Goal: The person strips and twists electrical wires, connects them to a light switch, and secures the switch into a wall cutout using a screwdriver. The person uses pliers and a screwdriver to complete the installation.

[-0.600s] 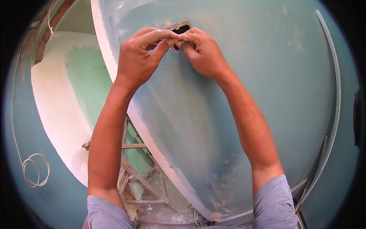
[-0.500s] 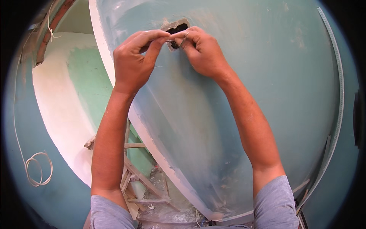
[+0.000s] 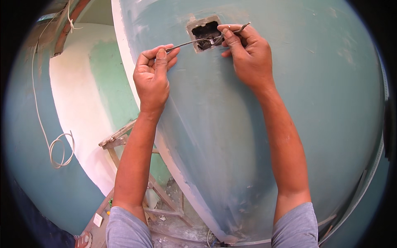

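Left hand [image 3: 154, 70] pinches a grey electrical wire [image 3: 185, 43], thumb against fingers; right hand [image 3: 251, 56] pinches a darker wire [image 3: 242, 28], its end poking past the grip. Both wires at the open wall box [image 3: 202, 20]. Probably light, springy, bendable; best held near the ends.

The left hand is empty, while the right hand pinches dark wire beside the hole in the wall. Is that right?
Not quite: the left hand is not empty. The head view shows it holding dark wire too. The right hand does pinch dark wire beside the hole in the wall.
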Motion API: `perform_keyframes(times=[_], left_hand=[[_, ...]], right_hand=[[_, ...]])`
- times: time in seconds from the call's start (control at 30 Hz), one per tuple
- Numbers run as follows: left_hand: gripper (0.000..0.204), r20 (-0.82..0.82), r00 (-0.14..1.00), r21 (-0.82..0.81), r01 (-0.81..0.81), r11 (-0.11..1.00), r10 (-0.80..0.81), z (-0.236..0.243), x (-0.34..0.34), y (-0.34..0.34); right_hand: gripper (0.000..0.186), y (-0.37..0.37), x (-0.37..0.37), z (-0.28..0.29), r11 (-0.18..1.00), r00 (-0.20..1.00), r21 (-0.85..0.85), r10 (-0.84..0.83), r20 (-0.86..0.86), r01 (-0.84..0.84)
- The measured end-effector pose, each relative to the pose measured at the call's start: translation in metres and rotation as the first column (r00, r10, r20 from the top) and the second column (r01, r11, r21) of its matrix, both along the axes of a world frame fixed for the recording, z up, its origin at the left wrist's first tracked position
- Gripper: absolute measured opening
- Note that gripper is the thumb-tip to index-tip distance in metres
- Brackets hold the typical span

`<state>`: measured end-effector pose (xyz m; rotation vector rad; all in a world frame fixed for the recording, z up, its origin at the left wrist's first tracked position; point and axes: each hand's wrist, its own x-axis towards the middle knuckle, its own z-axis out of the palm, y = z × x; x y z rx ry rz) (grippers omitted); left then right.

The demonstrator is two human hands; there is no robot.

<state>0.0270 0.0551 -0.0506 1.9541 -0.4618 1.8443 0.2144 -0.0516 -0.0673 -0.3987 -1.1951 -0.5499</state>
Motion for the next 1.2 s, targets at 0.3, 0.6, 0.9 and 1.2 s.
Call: perform_keyframes(times=[0.3,0.6,0.9,1.2], left_hand=[[0.022,-0.056,0.993,-0.176,0.09,0.98,-0.102,0.005,-0.003,0.004],[0.025,-0.083,0.997,-0.109,-0.001,0.994,-0.008,0.01,-0.008,-0.004],[0.031,0.111,0.971,0.056,-0.218,0.974,0.211,0.016,0.009,-0.021],[0.029,0.106,0.895,0.363,-0.441,0.821,0.434,0.004,0.035,-0.055]], right_hand=[[0.018,0.002,0.002,0.001,1.0,0.999,0.018,0.024,-0.04,-0.023],[0.018,0.001,-0.004,0.003,0.996,0.993,0.056,0.08,-0.082,-0.075],[0.019,-0.003,-0.004,0.002,0.999,0.994,-0.007,0.047,-0.095,-0.047],[0.014,0.004,-0.004,0.005,0.995,0.991,0.085,0.062,-0.118,-0.052]])
